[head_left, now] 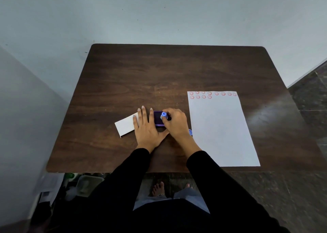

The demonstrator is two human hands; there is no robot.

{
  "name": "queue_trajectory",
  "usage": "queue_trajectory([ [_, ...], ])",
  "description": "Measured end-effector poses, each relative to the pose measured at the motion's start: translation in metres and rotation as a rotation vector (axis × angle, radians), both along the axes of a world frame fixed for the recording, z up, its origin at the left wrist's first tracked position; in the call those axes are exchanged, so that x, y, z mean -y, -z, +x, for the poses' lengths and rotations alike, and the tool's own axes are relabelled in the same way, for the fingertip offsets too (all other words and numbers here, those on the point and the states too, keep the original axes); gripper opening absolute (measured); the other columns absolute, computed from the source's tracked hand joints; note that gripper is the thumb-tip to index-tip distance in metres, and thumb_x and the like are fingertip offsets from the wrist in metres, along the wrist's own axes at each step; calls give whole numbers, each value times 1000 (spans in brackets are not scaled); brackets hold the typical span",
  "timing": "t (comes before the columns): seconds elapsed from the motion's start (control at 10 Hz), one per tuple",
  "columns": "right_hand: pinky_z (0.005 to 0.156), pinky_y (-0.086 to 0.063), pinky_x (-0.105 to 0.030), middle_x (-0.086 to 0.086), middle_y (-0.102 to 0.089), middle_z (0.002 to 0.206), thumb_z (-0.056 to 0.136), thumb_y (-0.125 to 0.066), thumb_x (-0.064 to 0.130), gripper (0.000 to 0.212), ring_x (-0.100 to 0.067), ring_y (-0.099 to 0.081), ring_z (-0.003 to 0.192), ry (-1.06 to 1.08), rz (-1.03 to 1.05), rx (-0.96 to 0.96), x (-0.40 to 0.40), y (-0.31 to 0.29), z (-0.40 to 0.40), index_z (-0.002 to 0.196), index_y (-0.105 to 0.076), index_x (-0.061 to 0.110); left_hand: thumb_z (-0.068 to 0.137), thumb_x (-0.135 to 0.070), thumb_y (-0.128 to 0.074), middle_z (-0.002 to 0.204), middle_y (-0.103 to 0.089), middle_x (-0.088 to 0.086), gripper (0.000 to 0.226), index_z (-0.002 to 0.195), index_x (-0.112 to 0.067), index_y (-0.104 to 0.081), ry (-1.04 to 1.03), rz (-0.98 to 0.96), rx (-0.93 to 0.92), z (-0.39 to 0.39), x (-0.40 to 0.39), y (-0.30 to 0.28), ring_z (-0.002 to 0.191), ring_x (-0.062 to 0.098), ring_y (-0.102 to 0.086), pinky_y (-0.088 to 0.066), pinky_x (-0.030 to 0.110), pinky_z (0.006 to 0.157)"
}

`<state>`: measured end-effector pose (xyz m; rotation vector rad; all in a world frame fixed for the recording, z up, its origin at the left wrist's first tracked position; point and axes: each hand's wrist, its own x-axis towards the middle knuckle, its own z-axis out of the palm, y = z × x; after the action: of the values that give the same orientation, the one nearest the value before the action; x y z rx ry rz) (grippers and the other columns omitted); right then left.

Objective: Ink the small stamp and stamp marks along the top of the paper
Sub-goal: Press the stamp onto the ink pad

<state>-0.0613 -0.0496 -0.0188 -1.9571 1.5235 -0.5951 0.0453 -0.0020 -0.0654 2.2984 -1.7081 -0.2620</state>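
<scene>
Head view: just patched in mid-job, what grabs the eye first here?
The right hand pressing a small blue plastic stamp onto the dark purple ink pad at table centre, left hand flat beside it. To the right, a white paper sheet carries red smiley marks along its top edge.

Small blue stamp (164, 115) upright on purple ink pad (158, 118)

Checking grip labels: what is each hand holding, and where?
Right hand pinches the small blue stamp by its top, over the ink pad. Left hand holds nothing.
</scene>
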Motion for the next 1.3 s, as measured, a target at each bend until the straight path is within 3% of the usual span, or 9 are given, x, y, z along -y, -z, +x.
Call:
queue_trajectory([
  [0.4,74,-44,-21,-10,-70,98,79,-72,22,21,-19,-61,91,77,105,42,8,0,4,94,-66,9,71,-75,-47,160,-6,16,103,150,-15,-18,-8,7,1,-1,0,-2,149,29,-2,1,46,119],
  [0.7,76,-53,-29,-11,-69,99,77,-73,17,19,-23,-63,92,114,127,38,10,0,9,93,-65,9,72,-74,-44,160,-7,16,102,149,-14,-18,-3,22,8,-1,0,-1,149,30,-2,1,48,119],
  [1.1,65,-39,-11,-9,-69,98,77,-74,19,19,-12,-57,84,135,120,64,10,6,7,92,-65,10,73,-73,-46,160,-3,15,102,150,-15,-16,-3,35,18,-1,1,-3,149,29,0,1,48,120],
  [1.3,76,-51,-27,-11,-69,99,76,-74,18,23,-21,-62,93,132,106,24,11,7,9,94,-65,8,73,-72,-47,160,-4,15,101,150,-14,-17,-2,46,14,-1,0,-4,149,29,0,1,47,120],
])
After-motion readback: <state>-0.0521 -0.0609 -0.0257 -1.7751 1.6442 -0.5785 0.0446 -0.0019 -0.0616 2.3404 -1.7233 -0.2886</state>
